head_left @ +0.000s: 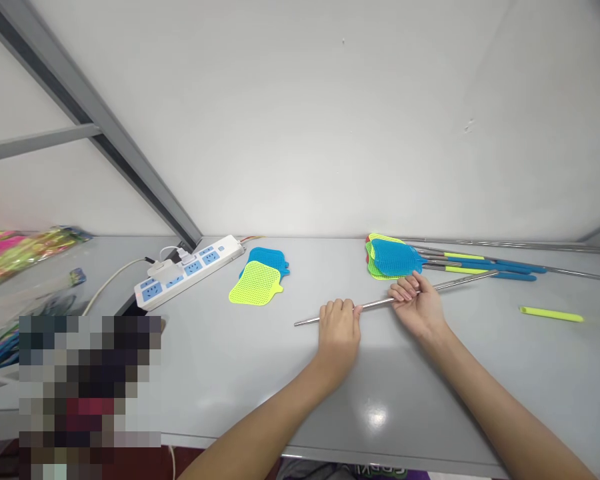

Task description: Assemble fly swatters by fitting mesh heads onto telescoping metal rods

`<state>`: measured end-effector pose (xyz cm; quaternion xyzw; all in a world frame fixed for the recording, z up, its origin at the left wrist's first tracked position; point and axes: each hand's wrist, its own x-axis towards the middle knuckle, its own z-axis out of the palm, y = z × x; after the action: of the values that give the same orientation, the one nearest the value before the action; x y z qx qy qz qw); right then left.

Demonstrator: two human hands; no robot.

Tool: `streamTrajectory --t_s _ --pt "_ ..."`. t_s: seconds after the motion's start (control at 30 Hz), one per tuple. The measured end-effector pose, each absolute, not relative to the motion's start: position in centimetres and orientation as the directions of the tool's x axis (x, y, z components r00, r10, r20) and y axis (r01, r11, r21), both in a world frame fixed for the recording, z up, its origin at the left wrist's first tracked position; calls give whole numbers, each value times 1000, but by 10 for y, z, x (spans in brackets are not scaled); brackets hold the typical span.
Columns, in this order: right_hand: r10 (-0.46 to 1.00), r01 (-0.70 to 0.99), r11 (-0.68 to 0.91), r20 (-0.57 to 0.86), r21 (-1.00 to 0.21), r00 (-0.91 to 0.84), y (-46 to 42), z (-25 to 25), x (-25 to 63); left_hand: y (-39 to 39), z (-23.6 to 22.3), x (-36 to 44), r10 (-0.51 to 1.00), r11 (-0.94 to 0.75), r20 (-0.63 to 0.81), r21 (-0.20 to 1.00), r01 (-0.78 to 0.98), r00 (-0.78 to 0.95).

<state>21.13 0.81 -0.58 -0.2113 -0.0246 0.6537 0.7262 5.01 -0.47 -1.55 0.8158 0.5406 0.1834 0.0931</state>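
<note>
The left hand (339, 327) is wrapped round a metal rod (377, 304) near one end; the right hand (416, 303) curls round its middle. The rod slants over the grey table (220, 353). Swatters (396, 258) lie at its one o'clock, a yellow handle (553, 314) at three, loose swatter heads (255, 285) between nine and ten, a power strip (184, 277) farther that way.

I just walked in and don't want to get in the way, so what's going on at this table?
A person is holding a thin metal rod above the table, with the left hand and right hand both closed around it. Beyond the right hand lies a pile of fly swatters. Loose swatter heads lie to the left, a yellow one on top, and a separate yellow handle lies to the right.
</note>
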Motion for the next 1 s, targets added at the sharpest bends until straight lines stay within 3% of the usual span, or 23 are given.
streamTrajectory --t_s 0.33,0.53,1.0 --pt "970 -931 63 -196 -360 142 7 -7 204 -7 -13 50 911 -409 217 383 828 350" --pt "984 -918 38 -144 -396 103 0 -6 190 -3 -11 49 945 -325 174 421 847 276" --pt "981 -920 30 -167 -392 103 2 -7 189 -1 -12 48 944 -326 195 434 840 266"
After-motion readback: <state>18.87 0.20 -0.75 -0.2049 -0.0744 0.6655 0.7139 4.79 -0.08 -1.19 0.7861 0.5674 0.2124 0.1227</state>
